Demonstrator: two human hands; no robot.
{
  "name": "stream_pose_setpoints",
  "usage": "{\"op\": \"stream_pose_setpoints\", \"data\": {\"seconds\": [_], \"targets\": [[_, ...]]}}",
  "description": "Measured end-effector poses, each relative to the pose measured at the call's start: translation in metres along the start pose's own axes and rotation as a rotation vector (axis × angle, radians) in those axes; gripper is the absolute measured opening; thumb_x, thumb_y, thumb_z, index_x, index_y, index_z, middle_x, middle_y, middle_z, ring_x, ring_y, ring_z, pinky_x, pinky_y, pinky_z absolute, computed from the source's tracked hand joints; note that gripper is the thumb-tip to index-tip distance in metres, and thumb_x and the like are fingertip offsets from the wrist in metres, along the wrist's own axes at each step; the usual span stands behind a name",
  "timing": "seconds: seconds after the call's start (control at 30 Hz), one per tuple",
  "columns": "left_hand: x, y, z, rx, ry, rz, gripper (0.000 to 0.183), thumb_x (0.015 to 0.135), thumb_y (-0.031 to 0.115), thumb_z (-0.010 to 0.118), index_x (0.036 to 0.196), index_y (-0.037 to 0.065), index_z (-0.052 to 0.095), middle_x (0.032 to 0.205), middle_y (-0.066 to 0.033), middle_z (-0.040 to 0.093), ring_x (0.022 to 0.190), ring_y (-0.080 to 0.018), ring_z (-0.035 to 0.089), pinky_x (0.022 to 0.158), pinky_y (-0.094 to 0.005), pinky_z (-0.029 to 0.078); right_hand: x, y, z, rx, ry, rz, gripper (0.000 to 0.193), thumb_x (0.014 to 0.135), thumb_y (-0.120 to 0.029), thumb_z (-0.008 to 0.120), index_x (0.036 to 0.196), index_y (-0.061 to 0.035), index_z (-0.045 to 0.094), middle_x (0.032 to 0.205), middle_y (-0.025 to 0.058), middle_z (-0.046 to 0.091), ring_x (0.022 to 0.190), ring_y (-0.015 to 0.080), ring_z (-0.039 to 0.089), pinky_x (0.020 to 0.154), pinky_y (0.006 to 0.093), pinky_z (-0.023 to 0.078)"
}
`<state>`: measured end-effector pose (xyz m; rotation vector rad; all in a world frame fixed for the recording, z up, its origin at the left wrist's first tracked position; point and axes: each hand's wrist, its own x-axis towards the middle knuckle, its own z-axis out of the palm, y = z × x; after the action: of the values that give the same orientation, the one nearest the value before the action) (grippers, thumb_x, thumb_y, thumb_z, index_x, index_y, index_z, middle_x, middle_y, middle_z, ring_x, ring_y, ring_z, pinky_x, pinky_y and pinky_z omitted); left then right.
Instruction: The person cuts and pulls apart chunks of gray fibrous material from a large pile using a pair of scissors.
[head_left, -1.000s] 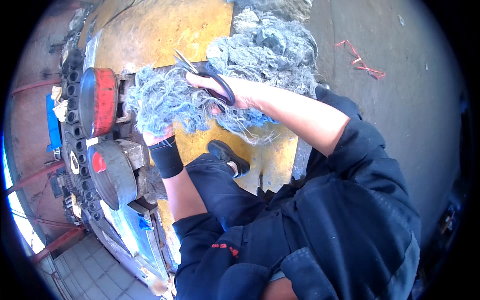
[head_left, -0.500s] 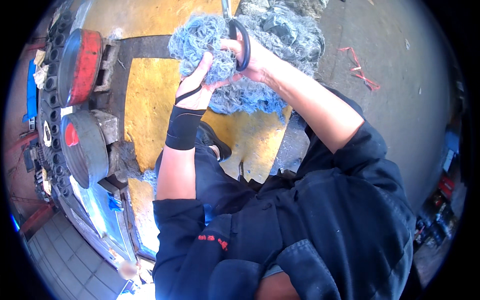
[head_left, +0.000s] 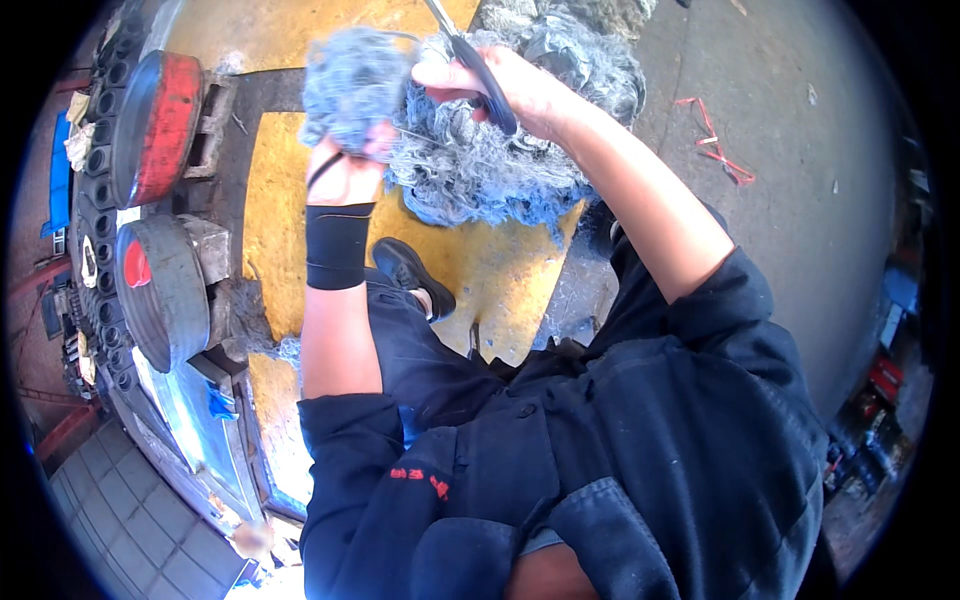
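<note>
A wad of tangled blue-grey fibre (head_left: 352, 85), smeared by motion, sits in my left hand (head_left: 345, 172), whose fingers wrap its underside. A black wrist support (head_left: 337, 245) covers that wrist. In my right hand (head_left: 525, 95) is a pair of scissors (head_left: 478, 70) with dark handles; the metal blades point up and away, partly past the top edge. The two hands are apart. Beneath and beyond them lies a large heap of the same grey and blue fibre (head_left: 480, 165), partly hidden by my right hand.
A yellow worn floor plate (head_left: 500, 270) lies under the heap. Two round drums, one red (head_left: 172, 130) and one grey (head_left: 165, 295), stand at the left beside concrete blocks (head_left: 208, 250). A red cord (head_left: 715, 145) lies on the grey floor to the right.
My left hand has moved left with the fibre wad, away from my right hand. The scissors have tilted, their blades now leaning left, and the right hand has shifted slightly right.
</note>
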<state>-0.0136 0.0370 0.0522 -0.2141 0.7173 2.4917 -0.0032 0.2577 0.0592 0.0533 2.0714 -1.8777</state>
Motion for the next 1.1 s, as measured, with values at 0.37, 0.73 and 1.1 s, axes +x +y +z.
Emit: {"op": "stream_pose_setpoints", "data": {"seconds": [0.37, 0.73, 1.1], "targets": [[-0.003, 0.073, -0.052, 0.141, 0.127, 0.383, 0.020, 0.085, 0.003, 0.047, 0.105, 0.000, 0.049, 0.088, -0.0134, 0.055, 0.070, -0.0210, 0.050, 0.056, -0.0294, 0.039, -0.008, 0.024, 0.021, -0.004, -0.240, 0.228, 0.034, 0.075, -0.025, 0.075, 0.090, 0.0014, 0.060, 0.073, 0.0062, 0.064, 0.065, 0.0103, 0.062, 0.054, 0.0232, 0.045], [-0.014, 0.020, -0.058, 1.278, 0.097, -0.180, 0.077, 0.062, 0.006, 0.080, 0.129, 0.000, 0.043, 0.114, -0.0107, 0.058, 0.104, -0.0218, 0.055, 0.093, -0.0311, 0.041, -0.004, 0.006, -0.020, 0.279, -0.061, -0.062, 0.033, 0.070, -0.026, 0.078, 0.082, -0.0023, 0.060, 0.065, -0.0002, 0.055, 0.057, 0.0042, 0.047, 0.051, 0.0174, 0.036], [-0.016, -0.014, -0.018, 0.348, -0.015, -0.036, 0.059, 0.077, -0.012, 0.057, 0.131, 0.004, 0.041, 0.123, -0.0119, 0.053, 0.112, -0.0242, 0.052, 0.097, -0.0381, 0.041, -0.009, 0.030, 0.011, 0.662, 0.160, 0.268, 0.008, 0.082, -0.006, 0.059, 0.079, 0.0016, 0.058, 0.073, 0.0093, 0.059, 0.060, 0.0156, 0.059, 0.049, 0.0301, 0.052]]}}
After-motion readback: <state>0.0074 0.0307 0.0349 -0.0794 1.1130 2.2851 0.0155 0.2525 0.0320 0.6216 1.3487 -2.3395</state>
